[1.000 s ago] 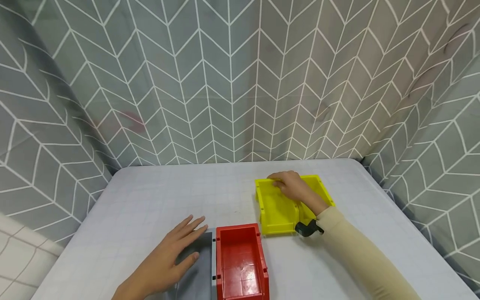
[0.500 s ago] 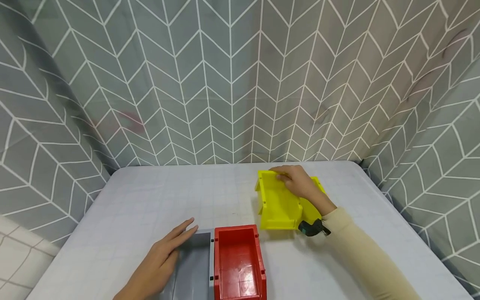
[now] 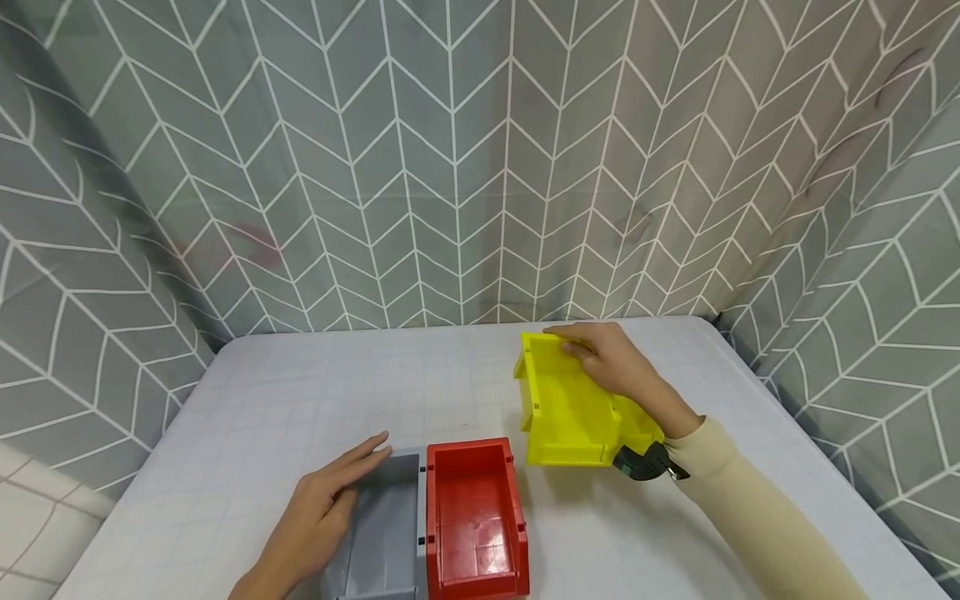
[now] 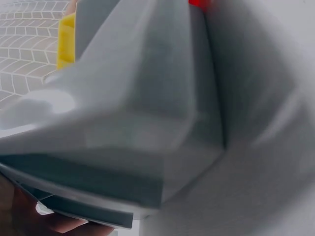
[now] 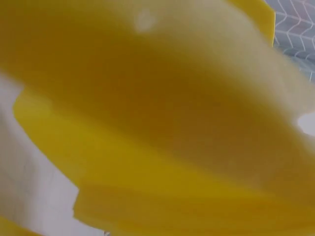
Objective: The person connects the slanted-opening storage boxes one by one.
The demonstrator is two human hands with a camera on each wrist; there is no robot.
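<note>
My right hand (image 3: pixel 611 358) grips the far rim of a yellow plastic storage bin (image 3: pixel 570 408), which tilts toward me with its far end raised. Another yellow section (image 3: pixel 637 423) shows beside it, largely covered by my forearm. In the right wrist view, blurred yellow plastic (image 5: pixel 123 152) fills most of the picture. My left hand (image 3: pixel 311 517) holds the left wall of a grey bin (image 3: pixel 384 529), thumb on the inner side. Its fingers (image 4: pixel 64 223) show under the grey lip in the left wrist view. A red bin (image 3: pixel 476 517) stands against the grey one's right side.
A white cloth (image 3: pixel 300 392) covers the table. Behind it and on both sides hang grey curtains (image 3: pixel 450 167) with a white chevron pattern. A dark wrist device (image 3: pixel 645 461) sits at my right cuff, close to the yellow bin's near edge.
The yellow bin's far end has risen and it has shifted slightly right with my right hand. My left hand has moved from above the grey bin to grip its left wall.
</note>
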